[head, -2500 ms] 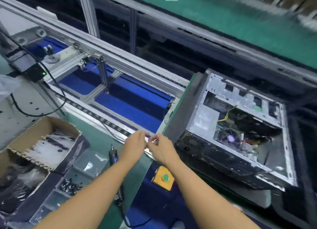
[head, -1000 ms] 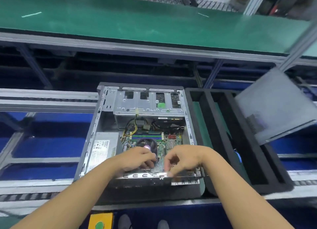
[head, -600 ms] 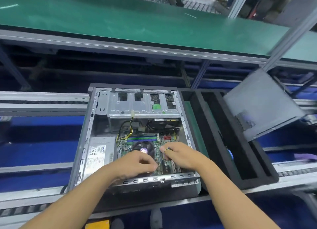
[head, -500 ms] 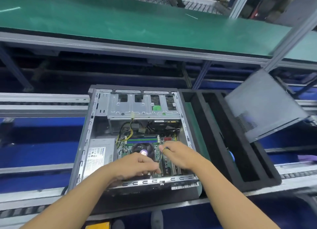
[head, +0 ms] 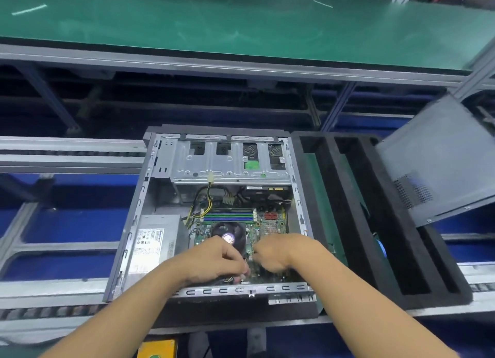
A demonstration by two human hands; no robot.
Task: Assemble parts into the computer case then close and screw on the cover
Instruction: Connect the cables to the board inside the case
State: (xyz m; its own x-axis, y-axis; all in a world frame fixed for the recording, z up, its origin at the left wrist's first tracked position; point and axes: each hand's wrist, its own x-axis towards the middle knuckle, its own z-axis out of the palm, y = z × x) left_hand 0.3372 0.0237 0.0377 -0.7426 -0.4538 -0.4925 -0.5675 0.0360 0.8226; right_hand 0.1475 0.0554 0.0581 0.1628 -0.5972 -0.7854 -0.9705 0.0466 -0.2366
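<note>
Reaching into the computer case (head: 139, 213), left hand (head: 215, 258) and right hand (head: 277, 252) curl fingers (head: 242, 264) over motherboard (head: 278, 223), grasp unclear.

Computer case (head: 150, 210) open, flat on conveyor, motherboard (head: 270, 225) exposed; grey cover (head: 439, 154) tilted at right.

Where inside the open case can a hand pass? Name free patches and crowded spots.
Free: the bare case floor between the power supply and the drive cage. Crowded: the motherboard around the fan, where left hand and right hand work among cables.
</note>
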